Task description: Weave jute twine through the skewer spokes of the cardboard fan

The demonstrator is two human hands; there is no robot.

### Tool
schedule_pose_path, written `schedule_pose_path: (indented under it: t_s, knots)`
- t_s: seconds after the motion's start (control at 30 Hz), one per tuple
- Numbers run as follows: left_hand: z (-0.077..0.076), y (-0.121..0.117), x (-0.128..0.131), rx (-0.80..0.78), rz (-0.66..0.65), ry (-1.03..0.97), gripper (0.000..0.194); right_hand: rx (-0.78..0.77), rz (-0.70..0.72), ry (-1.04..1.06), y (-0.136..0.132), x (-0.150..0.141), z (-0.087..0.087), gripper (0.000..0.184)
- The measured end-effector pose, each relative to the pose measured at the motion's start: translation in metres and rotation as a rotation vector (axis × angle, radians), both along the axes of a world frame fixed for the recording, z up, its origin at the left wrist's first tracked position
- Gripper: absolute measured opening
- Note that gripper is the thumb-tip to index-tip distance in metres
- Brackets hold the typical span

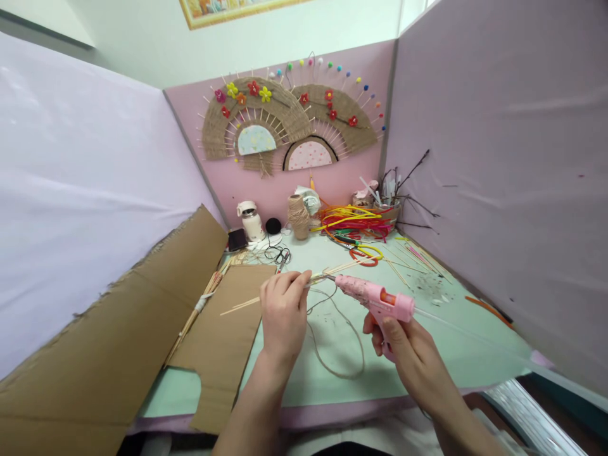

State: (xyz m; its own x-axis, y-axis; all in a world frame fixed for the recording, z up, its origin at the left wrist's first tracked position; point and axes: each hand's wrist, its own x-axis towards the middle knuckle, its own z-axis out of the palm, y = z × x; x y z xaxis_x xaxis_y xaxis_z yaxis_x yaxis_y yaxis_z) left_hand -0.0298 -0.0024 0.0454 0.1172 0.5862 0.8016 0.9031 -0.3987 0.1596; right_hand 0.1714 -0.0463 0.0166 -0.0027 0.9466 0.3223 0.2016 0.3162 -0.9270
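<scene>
Several thin bamboo sticks (241,306) are pinched in my left hand (287,310), sticking out on both sides of the fingers. My right hand (412,345) is wrapped round the handle of a pink glue gun (375,301). Its metal nozzle points left and meets or nearly meets the sticks just past my left fingertips; the exact contact is too small to tell. A clear glue stick (451,320) trails out of the gun's back. Below the sticks, a loop of twine (361,354) hangs or lies over the pale green tabletop (332,389).
Brown cardboard (223,342) covers the left side, with a bundle of sticks (202,304) on it. Behind stand a white bottle (251,221), a twine spool (298,218), scissors (365,253) and coloured pipe cleaners (356,218). Two decorated fans (256,104) hang on the pink back panel.
</scene>
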Motion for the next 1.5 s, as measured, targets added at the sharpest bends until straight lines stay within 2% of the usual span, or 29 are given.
schedule_pose_path:
  t_s: [0.7,1.03,1.5]
  knots:
    - [-0.0018,0.0002,-0.0005,-0.032,-0.034,-0.066,0.021,-0.031,0.019,0.027,-0.0018,0.0013,0.0,0.045]
    - [-0.0008,-0.0017,0.0007,-0.031,-0.052,-0.105,0.021,-0.002,0.002,-0.005,-0.0019,0.0016,-0.0013,0.047]
    - [-0.004,-0.0026,-0.0031,-0.096,-0.063,-0.185,0.021,-0.055,-0.007,-0.05,-0.0018,0.0034,-0.0019,0.045]
